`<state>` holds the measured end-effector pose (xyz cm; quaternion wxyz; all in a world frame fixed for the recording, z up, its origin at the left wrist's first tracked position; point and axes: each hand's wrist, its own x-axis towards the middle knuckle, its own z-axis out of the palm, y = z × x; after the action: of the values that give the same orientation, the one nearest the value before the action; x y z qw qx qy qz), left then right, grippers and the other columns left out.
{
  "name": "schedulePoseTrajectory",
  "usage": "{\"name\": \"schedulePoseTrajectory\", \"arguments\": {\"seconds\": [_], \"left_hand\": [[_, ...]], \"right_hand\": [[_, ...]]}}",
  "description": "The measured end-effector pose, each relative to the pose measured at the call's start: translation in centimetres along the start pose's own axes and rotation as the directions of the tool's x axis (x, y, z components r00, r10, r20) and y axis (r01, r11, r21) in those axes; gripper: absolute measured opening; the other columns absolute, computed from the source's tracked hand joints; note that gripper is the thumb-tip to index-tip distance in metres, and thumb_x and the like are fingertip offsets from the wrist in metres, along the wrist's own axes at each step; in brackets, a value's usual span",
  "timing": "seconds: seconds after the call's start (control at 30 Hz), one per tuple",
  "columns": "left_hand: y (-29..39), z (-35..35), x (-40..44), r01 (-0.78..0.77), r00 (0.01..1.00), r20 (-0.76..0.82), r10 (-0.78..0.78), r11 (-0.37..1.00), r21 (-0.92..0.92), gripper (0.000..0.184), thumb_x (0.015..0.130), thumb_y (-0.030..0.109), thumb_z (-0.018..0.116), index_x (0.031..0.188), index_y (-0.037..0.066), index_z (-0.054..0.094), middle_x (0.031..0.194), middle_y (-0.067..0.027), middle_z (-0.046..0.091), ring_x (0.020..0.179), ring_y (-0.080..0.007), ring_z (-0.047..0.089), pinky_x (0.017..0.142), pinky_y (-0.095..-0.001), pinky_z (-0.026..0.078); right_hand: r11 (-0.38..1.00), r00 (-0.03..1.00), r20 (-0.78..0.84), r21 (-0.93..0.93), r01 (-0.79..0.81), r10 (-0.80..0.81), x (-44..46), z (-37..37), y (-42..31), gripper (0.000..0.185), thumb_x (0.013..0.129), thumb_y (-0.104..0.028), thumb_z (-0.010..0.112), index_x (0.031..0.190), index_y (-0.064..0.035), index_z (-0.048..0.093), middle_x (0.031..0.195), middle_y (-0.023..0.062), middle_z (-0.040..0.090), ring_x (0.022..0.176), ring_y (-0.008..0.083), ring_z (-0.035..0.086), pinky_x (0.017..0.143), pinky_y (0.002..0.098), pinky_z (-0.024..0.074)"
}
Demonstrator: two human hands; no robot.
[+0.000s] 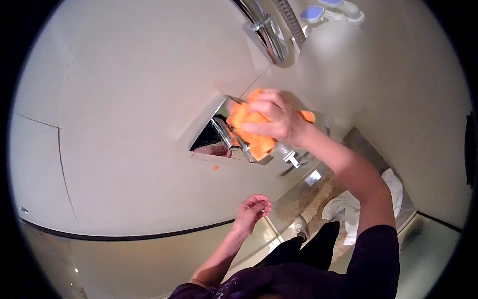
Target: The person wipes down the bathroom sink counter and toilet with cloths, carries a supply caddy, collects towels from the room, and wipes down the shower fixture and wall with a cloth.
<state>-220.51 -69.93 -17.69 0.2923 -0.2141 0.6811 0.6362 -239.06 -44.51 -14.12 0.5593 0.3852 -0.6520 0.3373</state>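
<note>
My right hand [278, 115] is closed round a bunched orange cloth [247, 124]. It presses the cloth against a shiny chrome wall plate [222, 107] with chrome handles [222, 131] on it. Part of the plate is hidden behind the cloth and hand. Lower down, my left hand [253, 212] hangs in the air, apart from the wall, its fingers curled in and nothing visible in them. Below the plate, a small orange spot [215, 168] shows on the pale wall.
A chrome fitting [269, 40] and a ribbed metal hose [290, 20] are above. White holders with blue tops [312, 14] sit at top right. Near my right forearm is a clear bottle with a white nozzle [292, 159]. A white towel [343, 207] lies on the floor. Glass panels [149, 259] stand close below.
</note>
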Motion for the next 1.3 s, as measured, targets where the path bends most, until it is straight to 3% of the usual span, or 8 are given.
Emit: {"name": "schedulePoseTrajectory", "arguments": {"seconds": [0.17, 0.27, 0.4, 0.67, 0.83, 0.97, 1.1, 1.3], "left_hand": [[-2.9, -1.8, 1.1, 0.052, 0.997, 0.059, -0.056, 0.997, 0.060, 0.016, 0.098, 0.001, 0.054, 0.112, 0.005, 0.061, 0.101, -0.0078, 0.068, 0.093, -0.0168, 0.066, 0.084, -0.0312, 0.055], [-4.5, -3.1, 1.9, 0.067, 0.989, 0.125, -0.076, 0.995, 0.072, 0.016, 0.099, 0.003, 0.054, 0.112, 0.005, 0.061, 0.102, -0.0075, 0.068, 0.094, -0.0165, 0.066, 0.085, -0.0312, 0.055], [-6.5, -4.5, 3.2, 0.123, 0.983, 0.119, -0.138, 0.984, 0.126, 0.015, 0.099, 0.004, 0.053, 0.112, 0.005, 0.061, 0.103, -0.0076, 0.068, 0.094, -0.0167, 0.066, 0.085, -0.0311, 0.055], [-6.0, -5.7, 3.8, 0.160, 0.962, 0.202, -0.184, 0.978, 0.131, 0.018, 0.099, 0.003, 0.052, 0.114, 0.003, 0.061, 0.106, -0.0083, 0.067, 0.095, -0.0166, 0.066, 0.085, -0.0308, 0.055], [-6.6, -5.7, 3.4, 0.184, 0.965, 0.181, -0.190, 0.982, 0.053, 0.021, 0.096, 0.003, 0.056, 0.116, 0.002, 0.061, 0.106, -0.0093, 0.068, 0.093, -0.0169, 0.067, 0.084, -0.0293, 0.055], [-4.7, -4.9, 2.6, 0.157, 0.964, 0.210, -0.165, 0.986, 0.057, 0.020, 0.098, 0.002, 0.051, 0.116, 0.002, 0.060, 0.106, -0.0076, 0.067, 0.095, -0.0167, 0.066, 0.087, -0.0299, 0.055], [-5.1, -5.1, 2.0, 0.162, 0.971, 0.180, -0.155, 0.986, -0.028, 0.022, 0.097, 0.002, 0.054, 0.118, 0.001, 0.061, 0.109, -0.0090, 0.068, 0.096, -0.0169, 0.067, 0.087, -0.0303, 0.056], [-7.4, -7.4, 4.2, 0.274, 0.945, 0.188, -0.266, 0.961, -0.017, 0.021, 0.097, 0.004, 0.056, 0.117, 0.003, 0.062, 0.108, -0.0085, 0.070, 0.097, -0.0175, 0.068, 0.086, -0.0303, 0.056]], "right_hand": [[0.926, 0.859, 0.346, -0.119, -0.359, 0.378, -15.4, -0.2, -3.2, 0.024, 0.073, -0.022, 0.075, 0.095, -0.0119, 0.072, 0.116, 0.0083, 0.055, 0.109, 0.0311, 0.056, 0.096, 0.0446, 0.0473], [0.720, 0.716, -0.086, 0.028, -0.694, 0.693, -12.7, -1.7, -9.4, 0.027, 0.073, -0.025, 0.080, 0.095, -0.0111, 0.073, 0.116, 0.0116, 0.054, 0.107, 0.0319, 0.057, 0.095, 0.0440, 0.0482], [0.899, 0.877, -0.208, 0.033, -0.436, 0.433, -5.9, -0.6, -11.8, 0.041, 0.065, -0.025, 0.085, 0.103, -0.0139, 0.073, 0.116, 0.0116, 0.053, 0.109, 0.0334, 0.054, 0.098, 0.0442, 0.0471], [0.642, 0.639, -0.089, 0.019, -0.766, 0.764, -15.9, 5.7, -14.0, 0.037, 0.064, -0.020, 0.082, 0.098, -0.0110, 0.072, 0.115, 0.0093, 0.054, 0.105, 0.0339, 0.054, 0.091, 0.0429, 0.0463], [0.689, 0.647, -0.240, 0.190, -0.700, 0.724, -5.3, 4.3, -16.9, 0.035, 0.069, -0.018, 0.080, 0.102, -0.0105, 0.073, 0.116, 0.0123, 0.054, 0.105, 0.0337, 0.053, 0.092, 0.0438, 0.0456], [0.860, 0.746, -0.513, -0.029, -0.510, 0.425, 4.3, 5.5, -10.2, 0.034, 0.076, -0.013, 0.076, 0.109, -0.0095, 0.070, 0.122, 0.0153, 0.051, 0.110, 0.0355, 0.051, 0.096, 0.0450, 0.0432], [0.721, 0.747, -0.521, -0.315, -0.618, 0.413, 3.9, 9.4, -5.5, 0.045, 0.085, 0.000, 0.070, 0.128, -0.0039, 0.061, 0.142, 0.0261, 0.043, 0.133, 0.0456, 0.045, 0.108, 0.0533, 0.0422], [0.692, 0.714, -0.527, -0.290, -0.661, 0.461, -6.0, 14.7, -6.9, 0.049, 0.091, -0.009, 0.065, 0.139, -0.0063, 0.054, 0.143, 0.0302, 0.042, 0.134, 0.0484, 0.045, 0.109, 0.0533, 0.0448]]}}
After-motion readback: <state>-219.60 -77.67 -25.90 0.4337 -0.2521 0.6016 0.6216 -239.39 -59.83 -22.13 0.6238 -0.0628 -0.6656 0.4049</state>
